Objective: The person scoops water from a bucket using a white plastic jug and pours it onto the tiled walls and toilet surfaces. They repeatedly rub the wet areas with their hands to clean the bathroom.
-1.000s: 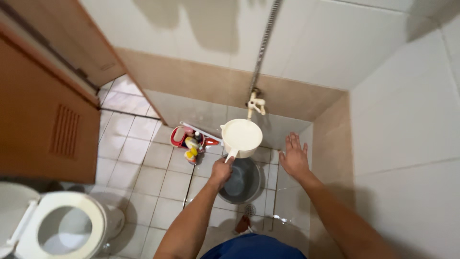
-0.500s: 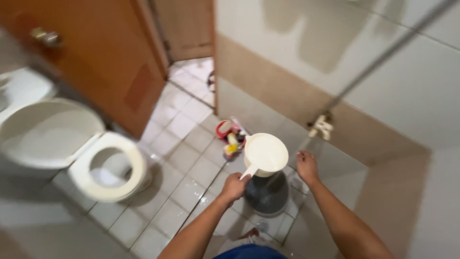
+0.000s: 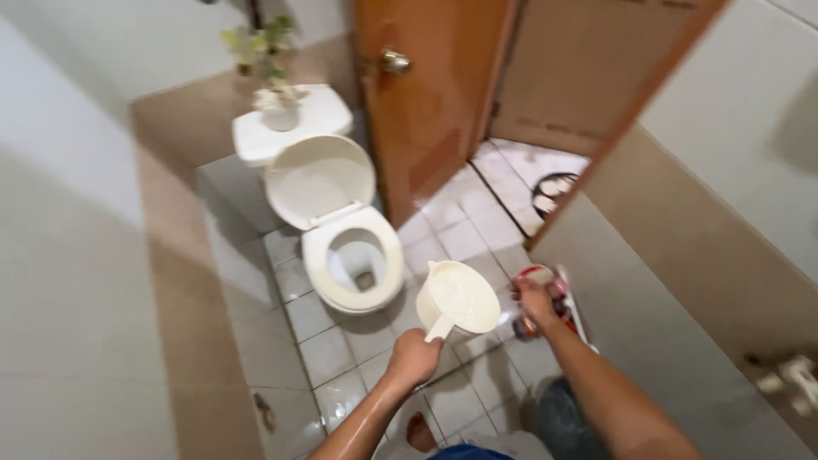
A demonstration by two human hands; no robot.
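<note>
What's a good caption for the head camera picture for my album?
Left hand holds a cream dipper near the open toilet.

Soft, even indoor light fills the room, brightest on the white wall at nine o'clock. Motion blur smears the whole view, worst at the tap near four o'clock and the plant at eleven. Wet floor tiles show faint glare. Wide-angle distortion bends the door edges.

Open tiled floor left of the dipper; toilet ahead, wall and apparently clutter crowd right.
</note>
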